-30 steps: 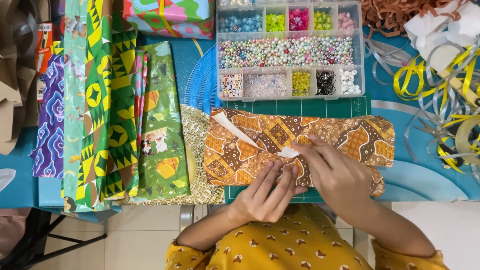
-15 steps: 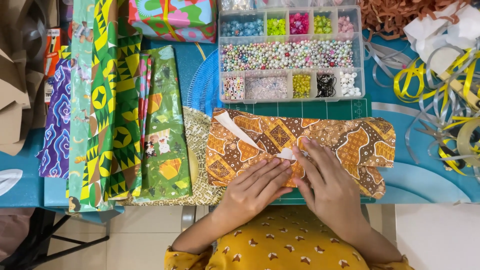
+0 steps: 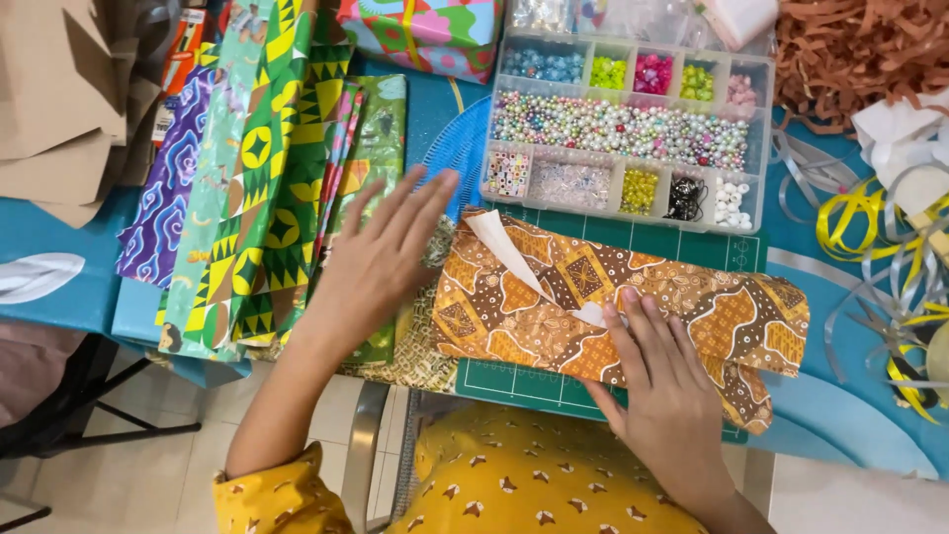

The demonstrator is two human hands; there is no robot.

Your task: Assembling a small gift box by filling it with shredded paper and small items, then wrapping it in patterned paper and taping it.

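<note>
Batik-patterned paper parcel (image 3: 633, 307) flat, creased; right hand (image 3: 662, 396) grip spread, pressing; left hand (image 3: 381, 262) grip spread over glossy sheets (image 3: 267, 198).

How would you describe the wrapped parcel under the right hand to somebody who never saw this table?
On the green cutting mat, below the clear bead box, lies an orange-brown batik-patterned parcel. The right hand presses its seam. Unlike the flat green and purple sheets nearby, it is folded, showing a white underside.

Your orange-brown batik-patterned wrapped parcel (image 3: 633, 307), lying flat across the green cutting mat (image 3: 692, 247), long side left to right, one white-backed paper flap folded open at its top left
</note>
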